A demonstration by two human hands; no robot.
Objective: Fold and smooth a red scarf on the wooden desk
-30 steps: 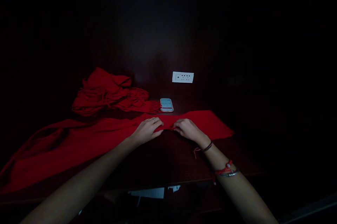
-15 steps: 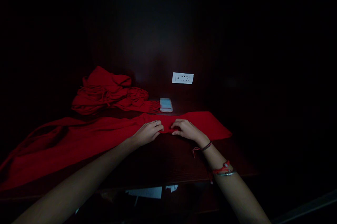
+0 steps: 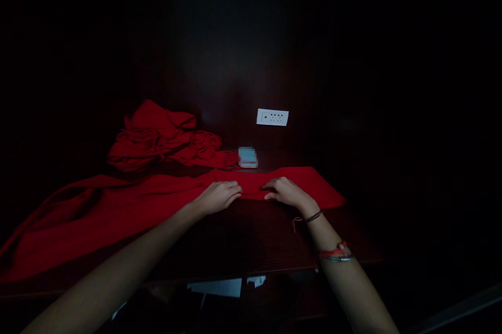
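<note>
A long red scarf (image 3: 157, 198) lies across the dark wooden surface, folded into a narrower band at its right end and trailing off to the lower left. My left hand (image 3: 221, 195), with a ring on one finger, is closed on the scarf's near edge around the middle. To the right, my right hand (image 3: 286, 191) rests at the same near edge, thumb and fingers apart and slightly curled over the cloth. Behind the scarf at the left is a heap of red fringed cloth (image 3: 157, 135). Some of the fringe reaches a small pale-blue screened device (image 3: 248, 157), probably a phone.
A white power socket (image 3: 272, 117) is set in the dark back wall. Below the surface's front edge (image 3: 219, 275), white papers (image 3: 221, 287) show on a lower level. The surroundings are very dark at both sides.
My right hand has slid a little to the right along the scarf's near edge, widening the gap between my hands. My left hand stays nearly in place, its fingers flatter.
</note>
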